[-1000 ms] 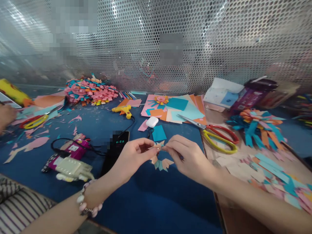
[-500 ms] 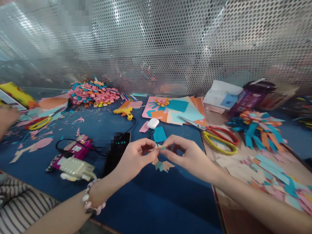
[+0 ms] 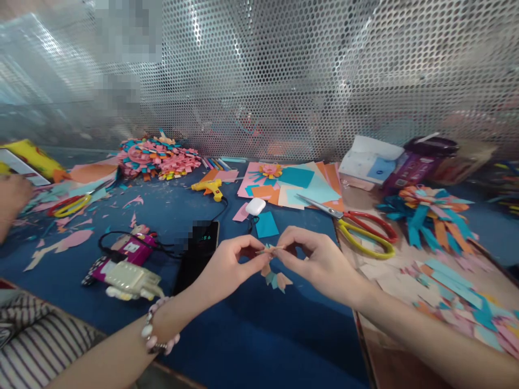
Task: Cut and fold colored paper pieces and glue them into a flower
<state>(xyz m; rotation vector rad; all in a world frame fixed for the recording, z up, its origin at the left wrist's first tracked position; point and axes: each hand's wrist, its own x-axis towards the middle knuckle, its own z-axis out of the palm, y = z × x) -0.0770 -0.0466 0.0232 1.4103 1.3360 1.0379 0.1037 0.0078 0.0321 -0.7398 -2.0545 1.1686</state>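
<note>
Both hands meet above the blue table, pinching one small paper piece between their fingertips. My left hand (image 3: 239, 260), with a beaded bracelet on its wrist, holds the piece from the left. From the right, my right hand (image 3: 312, 259) grips it between thumb and fingers. Below the fingertips hangs a cut paper strip (image 3: 276, 280) in peach and light blue with notched ends. The fingers hide much of the paper between them. A teal paper square (image 3: 266, 224) lies just beyond the hands, near a white earphone case (image 3: 255, 206).
Large scissors (image 3: 344, 216) lie right of the hands, by a paper flower (image 3: 425, 213) and scraps (image 3: 458, 292). A phone (image 3: 198, 254), a purple power bank (image 3: 130, 253) and a yellow glue gun (image 3: 208, 187) are left. Another person's hand (image 3: 14, 200) is at far left.
Both hands have shifted slightly, and the pinched paper has turned a little between the fingertips. The hanging strip has swung slightly right and down. The view has moved a little.
</note>
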